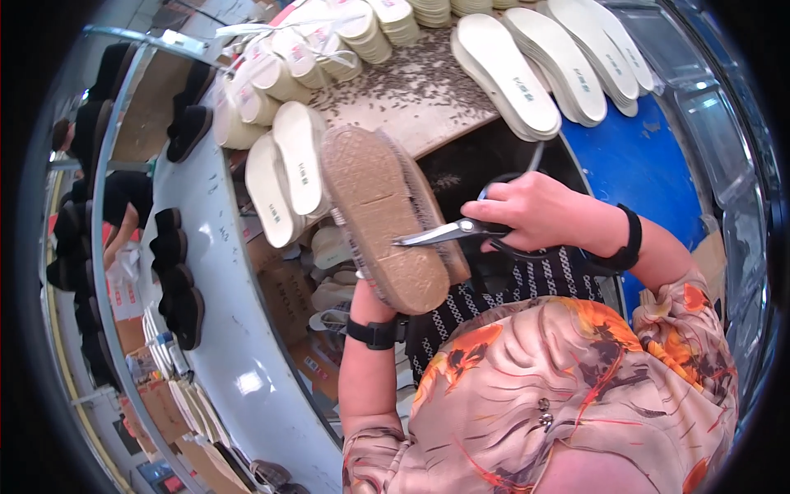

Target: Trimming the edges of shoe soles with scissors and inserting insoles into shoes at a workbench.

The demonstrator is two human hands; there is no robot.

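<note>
My left hand holds up a pair of shoes from behind, most of its fingers hidden by them. The front shoe shows its tan patterned sole, with greyish upper fabric along the side. Part of a second shoe shows just behind it on the right. Black-handled scissors are gripped in my right hand. Their metal blades look closed together and point left, the tips over the middle of the sole. Whether the tips touch it I cannot tell.
Stacks of cream insoles line the table, where small dark bits lie scattered. On the left, a pale bench bears black shoes, beside a metal rack. Another person's arm is beyond the rack. A blue surface lies right.
</note>
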